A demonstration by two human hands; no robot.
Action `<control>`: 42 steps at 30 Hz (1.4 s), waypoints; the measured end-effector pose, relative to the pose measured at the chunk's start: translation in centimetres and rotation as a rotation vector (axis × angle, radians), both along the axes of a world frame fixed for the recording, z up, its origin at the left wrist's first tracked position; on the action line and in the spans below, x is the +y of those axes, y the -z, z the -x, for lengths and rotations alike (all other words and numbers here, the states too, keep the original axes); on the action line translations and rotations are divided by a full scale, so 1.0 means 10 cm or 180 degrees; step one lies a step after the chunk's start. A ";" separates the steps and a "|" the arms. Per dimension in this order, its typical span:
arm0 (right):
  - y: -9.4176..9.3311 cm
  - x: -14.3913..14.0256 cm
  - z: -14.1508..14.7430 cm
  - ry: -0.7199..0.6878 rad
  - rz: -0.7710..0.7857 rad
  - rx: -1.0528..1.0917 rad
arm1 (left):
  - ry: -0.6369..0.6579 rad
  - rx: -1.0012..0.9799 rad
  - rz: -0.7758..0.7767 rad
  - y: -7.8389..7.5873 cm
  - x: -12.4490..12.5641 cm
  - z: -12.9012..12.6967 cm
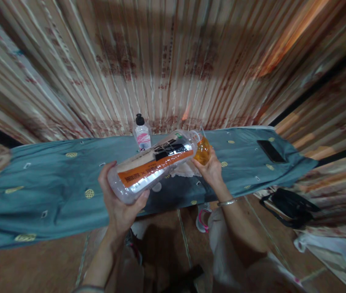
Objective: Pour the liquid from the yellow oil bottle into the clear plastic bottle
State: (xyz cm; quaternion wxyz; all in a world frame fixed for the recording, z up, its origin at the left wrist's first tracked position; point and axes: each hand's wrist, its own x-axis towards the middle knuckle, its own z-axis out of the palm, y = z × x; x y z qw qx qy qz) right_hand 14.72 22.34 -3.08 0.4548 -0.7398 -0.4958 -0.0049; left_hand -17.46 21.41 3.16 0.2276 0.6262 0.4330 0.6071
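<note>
A large clear plastic bottle [160, 160] with an orange, black and silver label lies tilted across the middle of the head view. My left hand [121, 207] is wrapped round its base, and its neck points right. In my right hand [211, 171] is a small clear container of amber liquid [202, 151], held right at the bottle's mouth. Whether the two touch cannot be made out. A thin clear strip shows at the container's top. Under the bottle lies a crumpled white tissue [187, 169]. Behind it stands a clear pump bottle [143, 136] with a black top and pink label.
The narrow table has a blue-green cloth [60, 175] with yellow pineapple prints. A dark phone [271, 151] lies at its right end. A white round cap [156, 187] is near the front edge. On the tiled floor rests a black bag [292, 205]; a striped curtain [167, 69] hangs behind.
</note>
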 end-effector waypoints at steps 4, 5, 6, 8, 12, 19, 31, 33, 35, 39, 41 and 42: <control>0.01 0.00 -0.01 -0.0006 0.0022 -0.0007 | 0.0005 0.0024 -0.0017 0.01 0.01 0.00; 0.01 0.00 -0.01 -0.0001 0.0027 -0.0014 | -0.0016 0.0039 -0.0047 0.02 0.01 0.00; 0.02 0.00 -0.01 0.0000 0.0033 -0.0021 | -0.0046 0.0054 -0.0088 0.02 0.01 0.00; 0.02 0.00 -0.02 -0.0009 0.0048 -0.0028 | -0.0084 0.0067 -0.0129 0.02 0.02 0.00; 0.02 0.00 -0.02 -0.0036 0.0032 -0.0041 | -0.0047 0.0030 -0.0076 0.02 0.01 0.00; 0.00 0.00 -0.01 -0.0005 -0.0003 -0.0003 | -0.0094 0.0035 -0.0134 0.01 0.01 -0.01; 0.03 0.00 -0.02 -0.0020 -0.0023 -0.0095 | -0.0067 0.0072 -0.0137 0.00 0.00 -0.01; 0.04 0.00 -0.02 -0.0028 -0.0040 -0.0097 | -0.0059 0.0048 -0.0124 0.01 0.00 -0.01; 0.04 0.00 -0.03 -0.0026 -0.0036 -0.0089 | -0.0037 0.0026 -0.0073 0.01 0.01 -0.01; 0.03 0.01 -0.02 -0.0003 -0.0010 -0.0073 | -0.0038 0.0001 -0.0027 0.01 0.01 -0.01; 0.02 0.01 -0.02 0.0002 0.0019 -0.0058 | -0.0044 -0.0006 -0.0042 0.00 0.01 -0.01; 0.02 0.01 -0.02 0.0001 0.0036 -0.0048 | -0.0048 0.0000 -0.0043 0.00 0.00 -0.01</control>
